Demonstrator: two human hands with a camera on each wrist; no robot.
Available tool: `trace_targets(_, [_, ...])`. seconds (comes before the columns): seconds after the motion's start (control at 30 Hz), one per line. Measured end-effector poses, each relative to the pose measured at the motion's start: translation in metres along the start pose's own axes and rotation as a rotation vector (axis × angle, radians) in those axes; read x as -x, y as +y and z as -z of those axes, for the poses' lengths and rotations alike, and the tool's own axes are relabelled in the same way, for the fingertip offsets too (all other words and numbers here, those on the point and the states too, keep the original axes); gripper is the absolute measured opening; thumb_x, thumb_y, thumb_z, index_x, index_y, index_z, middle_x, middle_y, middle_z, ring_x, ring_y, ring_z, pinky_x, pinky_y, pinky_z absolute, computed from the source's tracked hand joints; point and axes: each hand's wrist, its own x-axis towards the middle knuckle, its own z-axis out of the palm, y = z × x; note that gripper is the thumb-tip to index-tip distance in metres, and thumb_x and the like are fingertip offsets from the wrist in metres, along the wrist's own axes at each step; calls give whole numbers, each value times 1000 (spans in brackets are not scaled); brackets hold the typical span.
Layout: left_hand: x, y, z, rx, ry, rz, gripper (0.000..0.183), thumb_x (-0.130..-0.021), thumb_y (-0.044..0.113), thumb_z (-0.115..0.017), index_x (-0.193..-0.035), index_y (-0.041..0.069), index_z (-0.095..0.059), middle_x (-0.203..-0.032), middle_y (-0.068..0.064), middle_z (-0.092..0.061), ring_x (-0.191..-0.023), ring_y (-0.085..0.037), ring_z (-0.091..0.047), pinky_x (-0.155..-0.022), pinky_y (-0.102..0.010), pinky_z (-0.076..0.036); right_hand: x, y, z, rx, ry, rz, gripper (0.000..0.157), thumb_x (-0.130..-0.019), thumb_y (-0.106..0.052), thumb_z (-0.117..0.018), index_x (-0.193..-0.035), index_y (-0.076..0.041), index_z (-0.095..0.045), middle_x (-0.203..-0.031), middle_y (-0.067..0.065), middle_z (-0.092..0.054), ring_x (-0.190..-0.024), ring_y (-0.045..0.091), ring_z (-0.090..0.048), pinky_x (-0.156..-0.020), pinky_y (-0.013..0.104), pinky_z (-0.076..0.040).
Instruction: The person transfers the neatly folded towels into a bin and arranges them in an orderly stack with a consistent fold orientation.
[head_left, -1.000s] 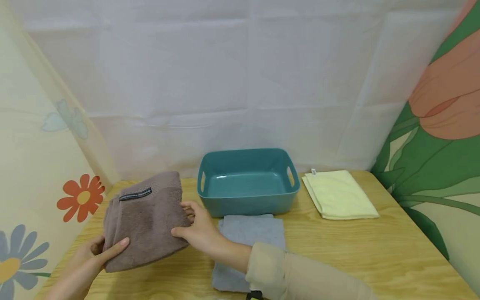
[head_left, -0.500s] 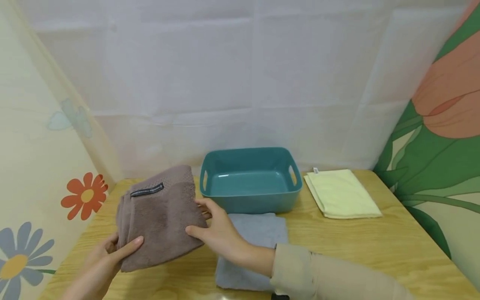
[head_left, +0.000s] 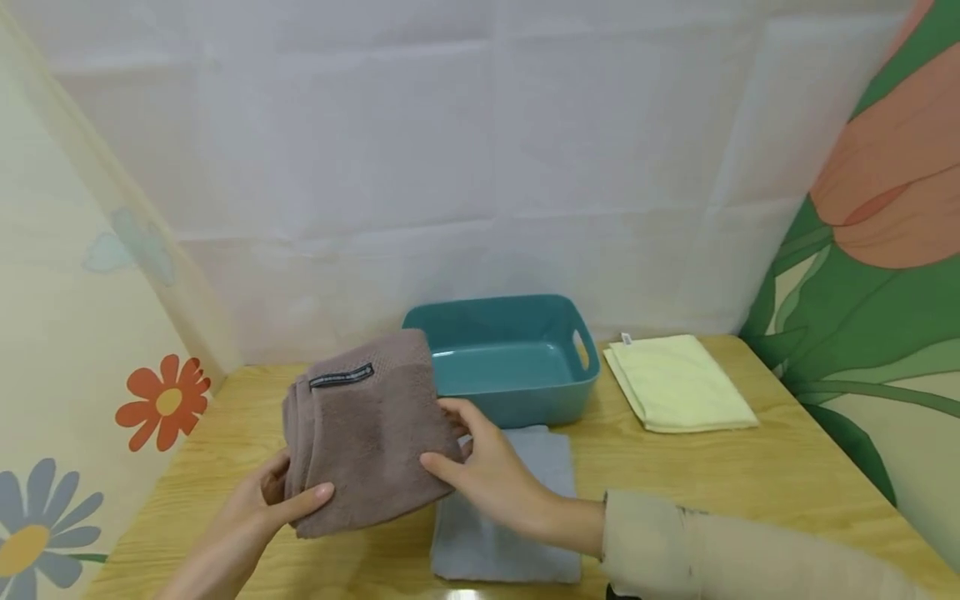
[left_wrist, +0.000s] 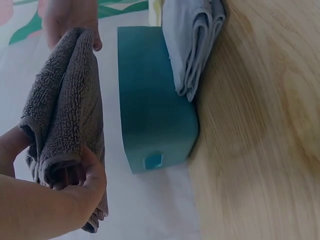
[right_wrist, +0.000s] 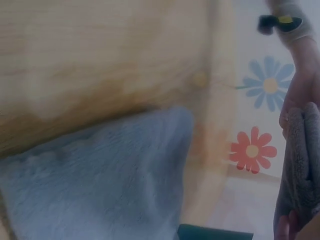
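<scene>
A folded brown towel with a dark label strip is held up above the table, tilted. My left hand grips its lower left edge, thumb on the front face and fingers behind. At the towel's right edge, my right hand pinches it between thumb and fingers. In the left wrist view the towel shows its folded layers edge-on. Behind the towel stands a teal basket with handle holes; the towel covers its left end. A folded grey-blue towel lies in front of the basket, partly under my right arm.
To the basket's right, a folded pale yellow towel lies on the wooden table. A white sheet hangs behind. Painted panels with flowers flank the table on both sides.
Both hands have carried the brown towel to the right, so that it now overlaps the basket's left end. Their hold on it looks the same. The other towels and the basket stay put.
</scene>
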Motion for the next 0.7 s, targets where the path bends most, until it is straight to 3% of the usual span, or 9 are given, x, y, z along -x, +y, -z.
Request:
trace_targets(0.37, [-9,22,-19,23,-49,-46,78,-92,29,-72,-153,7,-29,-150,-20,-41,-136,-34,-42,-111,-56,-32,12,3,25,34,68,-18,60,-94,-26,-71,-143,-2,-44,-131,9,-53,-112,22,-49,-88,36,-47])
trace_targets(0.7, [-20,34,-35,47,-85,-110,69,-90,30,-74,-148,12,-41,-144,-12,-51,-131,-28,-48,-113,-57,-28,21,4,40,40,152,-61,61,-92,-18,-73,-142,2,-45,-131,14,-55,-109,24,-53,-84,33,-48])
